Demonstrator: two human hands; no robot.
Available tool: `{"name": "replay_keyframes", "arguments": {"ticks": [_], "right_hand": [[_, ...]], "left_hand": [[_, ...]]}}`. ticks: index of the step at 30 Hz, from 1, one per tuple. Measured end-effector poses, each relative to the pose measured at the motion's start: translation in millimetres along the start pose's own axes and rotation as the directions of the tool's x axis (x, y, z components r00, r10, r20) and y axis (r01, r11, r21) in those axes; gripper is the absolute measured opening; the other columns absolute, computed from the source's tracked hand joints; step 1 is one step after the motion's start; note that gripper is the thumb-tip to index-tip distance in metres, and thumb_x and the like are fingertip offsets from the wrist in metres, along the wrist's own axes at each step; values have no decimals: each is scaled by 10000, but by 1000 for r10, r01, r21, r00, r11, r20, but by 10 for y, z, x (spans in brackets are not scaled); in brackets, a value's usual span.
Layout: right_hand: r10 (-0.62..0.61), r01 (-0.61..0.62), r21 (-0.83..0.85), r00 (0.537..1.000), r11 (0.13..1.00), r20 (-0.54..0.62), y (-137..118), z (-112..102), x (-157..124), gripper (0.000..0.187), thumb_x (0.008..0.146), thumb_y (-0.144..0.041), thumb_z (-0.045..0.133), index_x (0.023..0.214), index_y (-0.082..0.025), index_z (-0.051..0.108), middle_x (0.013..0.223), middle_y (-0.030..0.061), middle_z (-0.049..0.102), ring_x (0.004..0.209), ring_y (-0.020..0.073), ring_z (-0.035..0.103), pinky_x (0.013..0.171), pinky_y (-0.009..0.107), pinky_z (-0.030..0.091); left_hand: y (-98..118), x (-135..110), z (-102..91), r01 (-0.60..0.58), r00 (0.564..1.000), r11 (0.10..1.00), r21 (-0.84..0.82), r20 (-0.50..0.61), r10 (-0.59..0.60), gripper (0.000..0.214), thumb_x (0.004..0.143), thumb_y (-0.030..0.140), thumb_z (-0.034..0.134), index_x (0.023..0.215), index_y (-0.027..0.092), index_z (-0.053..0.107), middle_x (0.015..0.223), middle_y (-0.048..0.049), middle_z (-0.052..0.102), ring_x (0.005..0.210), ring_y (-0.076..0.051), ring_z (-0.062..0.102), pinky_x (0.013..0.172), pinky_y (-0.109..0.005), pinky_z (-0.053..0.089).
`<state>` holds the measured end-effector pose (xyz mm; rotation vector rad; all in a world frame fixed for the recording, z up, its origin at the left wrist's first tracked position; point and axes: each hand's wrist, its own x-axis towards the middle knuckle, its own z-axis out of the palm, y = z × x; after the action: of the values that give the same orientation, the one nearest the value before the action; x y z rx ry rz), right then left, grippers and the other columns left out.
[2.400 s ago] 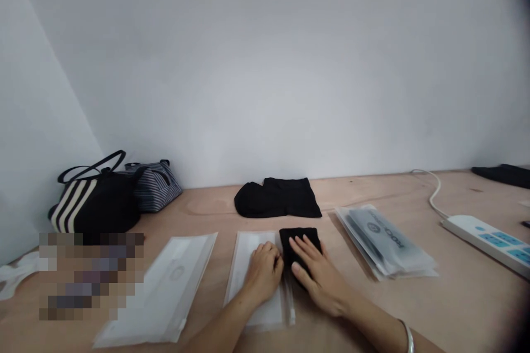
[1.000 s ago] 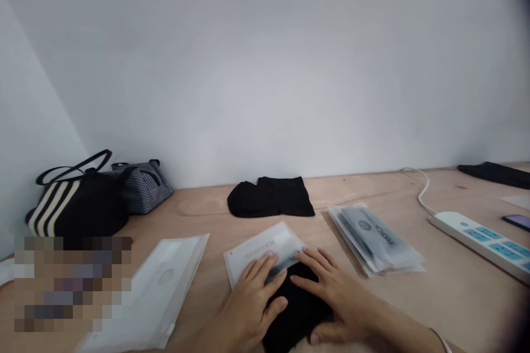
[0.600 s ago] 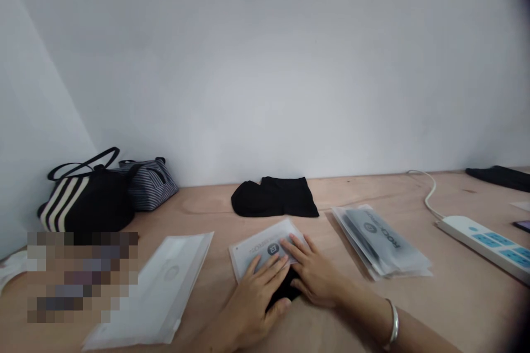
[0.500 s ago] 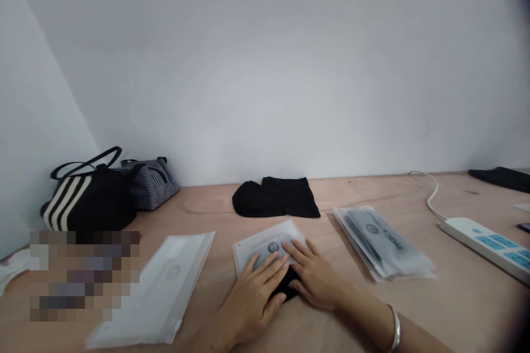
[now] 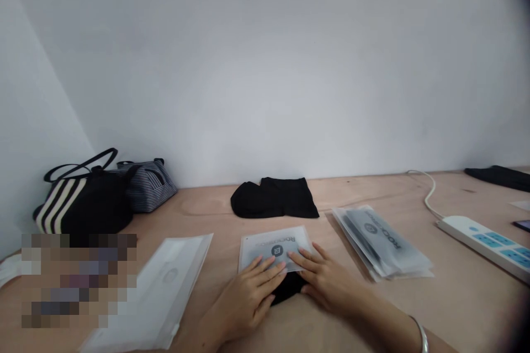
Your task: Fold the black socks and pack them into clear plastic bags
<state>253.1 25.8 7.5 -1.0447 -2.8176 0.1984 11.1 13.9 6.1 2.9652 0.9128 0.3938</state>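
Observation:
A frosted zip bag [image 5: 265, 242] with a dark printed logo lies flat in front of me. Black cloth [image 5: 290, 287] sticks out of its near end, between my hands. My left hand [image 5: 252, 292] rests palm down with its fingers stretched over the bag's lower left part. On the lower right part lies my right hand [image 5: 325, 281], fingers spread, a silver bangle on that wrist. Beyond the bag, a folded black cloth piece [image 5: 275, 198] lies near the wall.
On the left are flat frosted bags [image 5: 165, 287], a black bag with white stripes [image 5: 91, 204] and a striped pouch [image 5: 151, 185]. To the right lie a stack of filled frosted bags [image 5: 383, 242], a power strip [image 5: 488, 240] with its cord and another black cloth [image 5: 505, 177].
The bag under my hands has turned straighter and slid slightly to the right. My right hand has moved a little right, and more of the print shows.

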Motion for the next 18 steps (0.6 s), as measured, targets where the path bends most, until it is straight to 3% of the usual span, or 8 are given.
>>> {"name": "replay_keyframes", "arguments": {"ticks": [5, 9, 13, 16, 18], "right_hand": [[-25, 25, -14, 999, 1000, -22, 15, -47, -66, 372, 835, -280, 423, 1189, -191, 499, 1381, 43, 325, 1262, 245, 274, 1050, 460, 143], [-25, 22, -28, 994, 999, -105, 84, 48, -53, 299, 870, -274, 407, 1128, -214, 544, 1319, 21, 428, 1203, 213, 379, 1033, 423, 200], [-66, 46, -79, 959, 996, -277, 173, 205, 8, 222, 868, -195, 413, 935, -235, 621, 1185, 4, 564, 1060, 182, 518, 971, 393, 273], [-129, 77, -131, 882, 988, -454, 207, 279, 49, 217, 858, -148, 412, 832, -229, 611, 1044, 1, 639, 878, 143, 585, 892, 357, 315], [-152, 73, -173, 846, 982, -512, 209, 286, 59, 216, 851, -118, 399, 775, -206, 580, 914, 6, 659, 750, 123, 579, 853, 345, 322]], "left_hand": [[-138, 9, 203, -64, 991, 995, 80, -114, 73, 505, 833, 17, 301, 1294, 213, 363, 1318, -19, 435, 1219, -180, 368, 987, -347, 379], [-137, 12, 254, -88, 957, 995, 47, -272, 97, 403, 841, 25, 309, 1161, 201, 479, 1223, -34, 540, 1168, -173, 441, 946, -333, 423], [-49, 20, 249, 10, 945, 988, -156, -321, -60, 268, 834, 47, 333, 976, 209, 492, 1136, -29, 598, 1094, -139, 515, 931, -291, 433], [-17, 27, 259, 108, 934, 960, -259, -305, -187, 304, 771, 8, 331, 924, 229, 473, 1123, -7, 599, 1054, -134, 544, 889, -278, 462], [-18, 17, 232, 145, 926, 951, -273, -301, -227, 329, 754, 7, 338, 953, 232, 471, 1132, -3, 589, 1065, -140, 534, 894, -290, 457]]}}
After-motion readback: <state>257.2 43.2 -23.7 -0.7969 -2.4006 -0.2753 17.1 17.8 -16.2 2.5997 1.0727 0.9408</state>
